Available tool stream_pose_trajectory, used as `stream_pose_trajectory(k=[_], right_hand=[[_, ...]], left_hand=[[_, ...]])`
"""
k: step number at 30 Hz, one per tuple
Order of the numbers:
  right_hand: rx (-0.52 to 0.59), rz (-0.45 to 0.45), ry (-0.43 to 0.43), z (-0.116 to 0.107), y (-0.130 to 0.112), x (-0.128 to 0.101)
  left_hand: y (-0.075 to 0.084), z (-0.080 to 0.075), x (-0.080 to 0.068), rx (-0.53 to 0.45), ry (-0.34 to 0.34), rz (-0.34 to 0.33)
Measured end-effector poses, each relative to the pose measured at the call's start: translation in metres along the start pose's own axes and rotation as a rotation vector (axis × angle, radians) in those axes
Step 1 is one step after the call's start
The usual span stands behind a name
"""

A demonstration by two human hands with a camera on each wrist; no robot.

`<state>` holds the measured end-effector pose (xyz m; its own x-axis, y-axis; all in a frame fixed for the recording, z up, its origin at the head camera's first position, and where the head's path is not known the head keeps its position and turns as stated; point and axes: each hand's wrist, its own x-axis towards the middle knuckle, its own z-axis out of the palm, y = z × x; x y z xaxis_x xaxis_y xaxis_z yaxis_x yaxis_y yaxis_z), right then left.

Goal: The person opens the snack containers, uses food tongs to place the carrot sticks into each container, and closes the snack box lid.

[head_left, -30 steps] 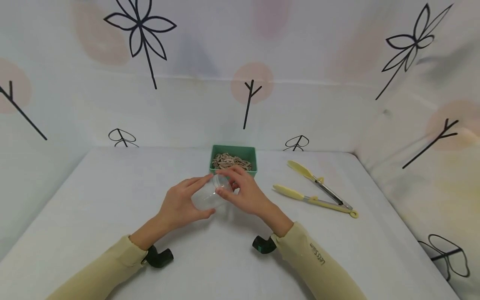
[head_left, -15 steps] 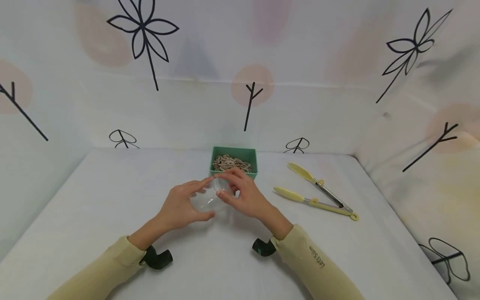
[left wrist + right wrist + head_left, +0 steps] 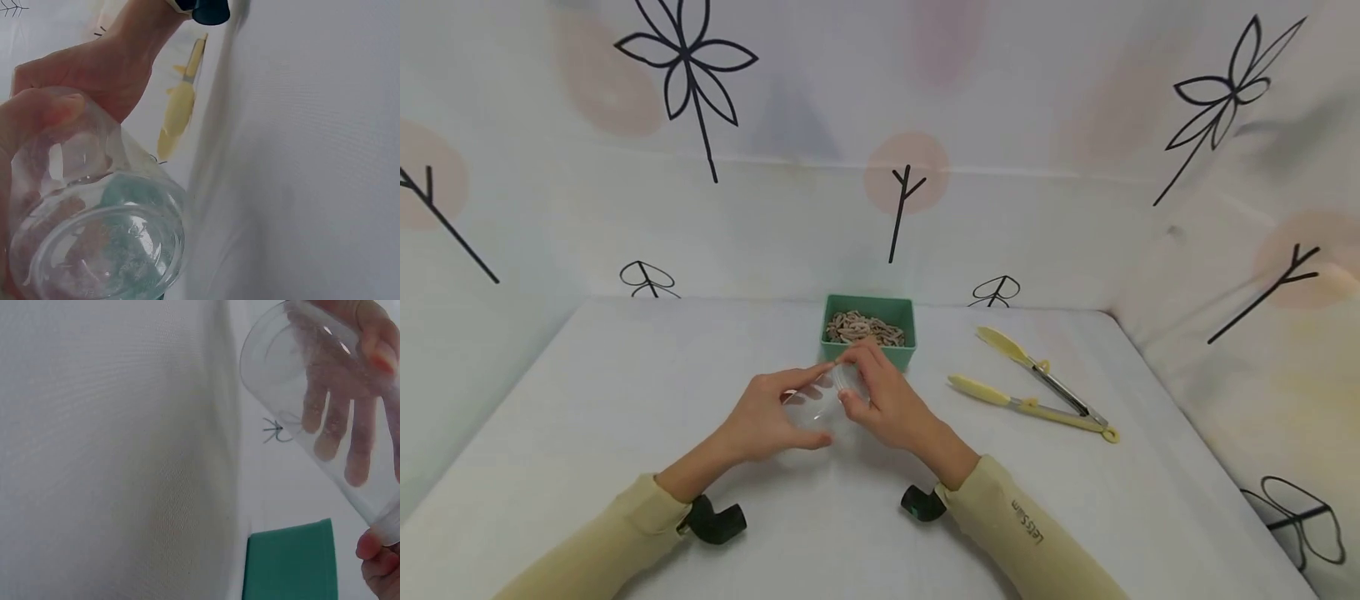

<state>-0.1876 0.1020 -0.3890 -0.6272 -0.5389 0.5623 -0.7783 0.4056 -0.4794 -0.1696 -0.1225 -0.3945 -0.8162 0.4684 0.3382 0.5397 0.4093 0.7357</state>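
A clear, see-through jar is held tilted above the white table, its lidded end pointing up and to the right. My left hand grips its body, with the thumb below and the fingers behind the clear wall. At the upper end my right hand pinches the clear screw lid between thumb and fingers. In the left wrist view the round base of the jar faces the camera. From the right wrist view, fingers show through the jar, and nothing is seen inside it.
Just beyond the hands stands a green bin with a heap of beige, stick-like pieces. Yellow-tipped tongs lie spread apart on the right of the table. Patterned cloth walls rise behind and at the sides.
My right hand has turned a little at the lid, its fingers bending closer together, and its wrist has dropped slightly. The left hand stays round the jar, almost still.
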Motion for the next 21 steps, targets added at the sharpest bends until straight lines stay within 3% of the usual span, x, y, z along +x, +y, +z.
stream_pose_trajectory(k=[6,11,13,16,21], right_hand=[[-0.044,-0.147,0.033,-0.007,-0.003,0.001],[-0.059,-0.18,0.008,-0.016,-0.002,0.003],[-0.037,-0.128,-0.028,-0.019,0.0,0.004],[0.01,0.019,-0.087,-0.025,0.003,0.003],[0.062,0.274,-0.179,-0.031,0.005,0.004]], left_hand=[[0.004,-0.006,0.001,-0.187,-0.103,-0.06],[0.002,-0.012,0.003,-0.193,-0.145,-0.046],[0.001,-0.014,0.004,-0.152,-0.127,-0.047],[-0.003,-0.014,0.004,-0.057,-0.088,-0.039],[-0.01,-0.011,0.005,0.096,-0.036,0.035]])
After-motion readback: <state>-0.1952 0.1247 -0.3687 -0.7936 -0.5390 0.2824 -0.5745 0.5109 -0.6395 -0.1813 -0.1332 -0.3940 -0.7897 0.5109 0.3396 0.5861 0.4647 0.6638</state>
